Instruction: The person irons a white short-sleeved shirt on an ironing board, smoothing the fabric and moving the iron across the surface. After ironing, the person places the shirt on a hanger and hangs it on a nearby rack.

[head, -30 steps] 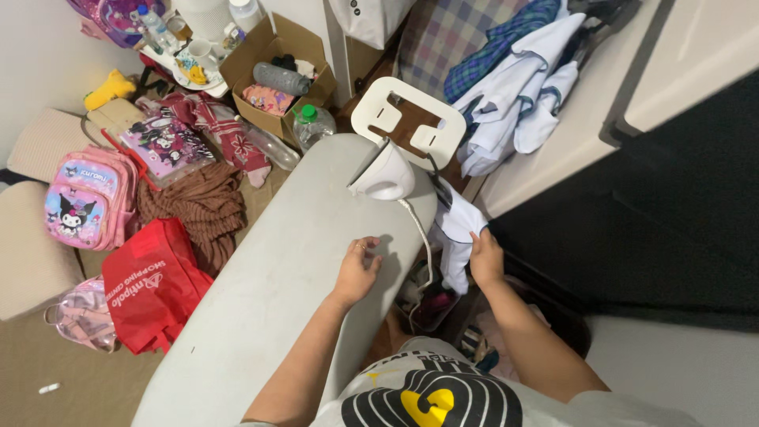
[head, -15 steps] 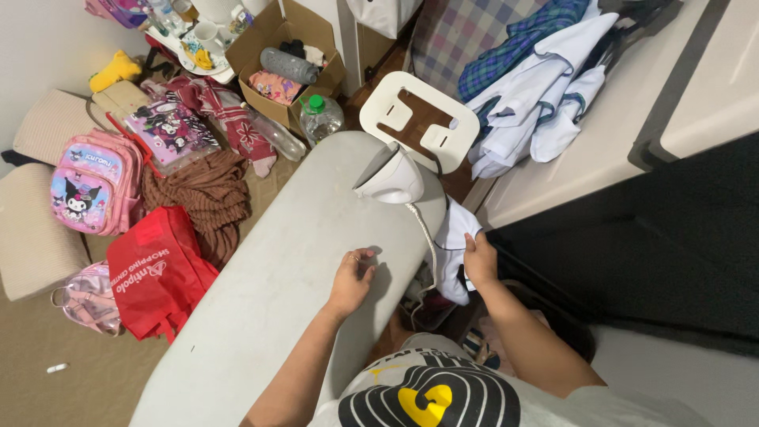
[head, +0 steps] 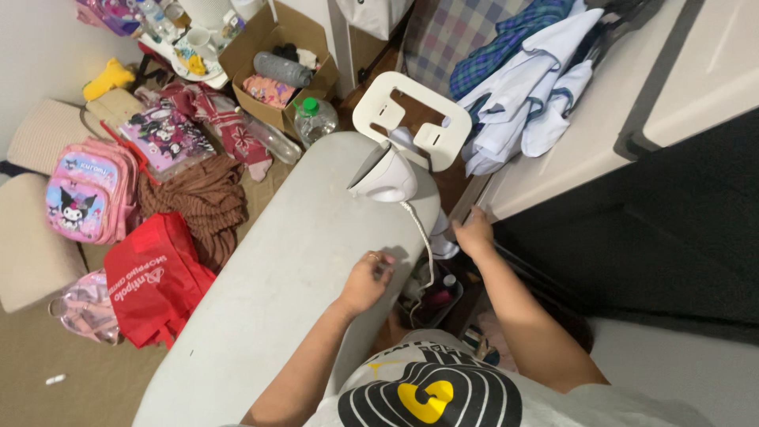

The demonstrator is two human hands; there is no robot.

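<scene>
My left hand [head: 365, 281] rests on the grey ironing board [head: 269, 300] near its right edge, fingers curled in and holding nothing. A white steam iron [head: 385, 175] stands at the board's far end, and its cord [head: 425, 241] hangs down the right side. My right hand [head: 474, 231] is just off the board's right edge. Its fingers are closed at the edge of a white garment [head: 439, 237] that hangs between the board and a pale cabinet [head: 585, 134]. Most of the garment is hidden below the board.
A white stool [head: 411, 119] stands beyond the board's tip. White and plaid clothes [head: 522, 87] lie heaped on the cabinet. On the floor to the left are a red bag [head: 150, 277], a pink backpack [head: 79, 198], a brown cloth [head: 202, 205], a cardboard box [head: 277, 67] and a water bottle [head: 315, 119].
My right hand has moved up and slightly back toward the cabinet edge, and the white garment now hangs lower and shows less. My left hand has slid a little toward me on the board.
</scene>
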